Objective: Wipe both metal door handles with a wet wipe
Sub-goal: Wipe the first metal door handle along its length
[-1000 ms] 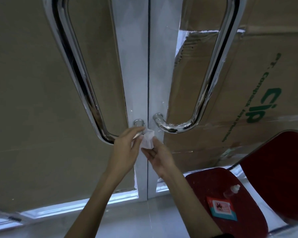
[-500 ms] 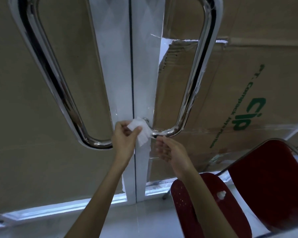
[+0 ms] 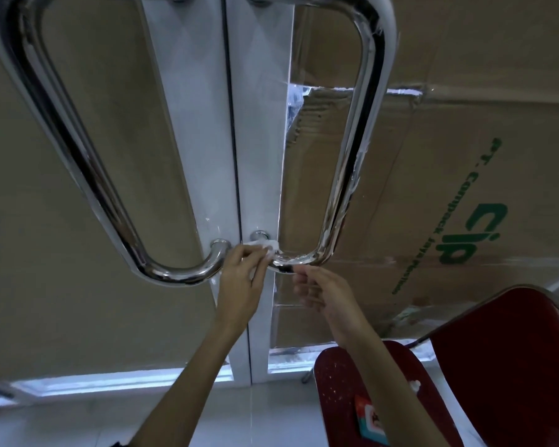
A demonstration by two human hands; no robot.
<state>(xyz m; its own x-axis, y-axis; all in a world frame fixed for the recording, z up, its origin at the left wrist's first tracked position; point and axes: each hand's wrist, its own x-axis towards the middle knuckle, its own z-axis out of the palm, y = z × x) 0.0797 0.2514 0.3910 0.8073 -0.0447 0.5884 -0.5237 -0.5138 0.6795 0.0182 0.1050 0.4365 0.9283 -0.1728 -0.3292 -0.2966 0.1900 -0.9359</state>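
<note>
Two chrome U-shaped pull handles hang on a white double door: the left handle [image 3: 88, 175] and the right handle [image 3: 346, 175]. My left hand [image 3: 242, 282] pinches a small white wet wipe [image 3: 269, 252] and presses it on the lower inner bend of the right handle, beside its round mount. My right hand [image 3: 323, 295] hovers just under that handle's bottom curve, fingers loosely curled and apart, holding nothing. White smears streak the right handle's outer bar.
Brown cardboard with green lettering [image 3: 471, 233] covers the right door glass. A red chair [image 3: 465, 382] stands at lower right, with a wipes packet [image 3: 370, 424] and a small white object on its seat. Pale tiled floor [image 3: 78, 421] lies below.
The wipe passed fully into my left hand, which moved from the left handle's mount across the door gap onto the right handle's bend. My right hand let go and dropped slightly.
</note>
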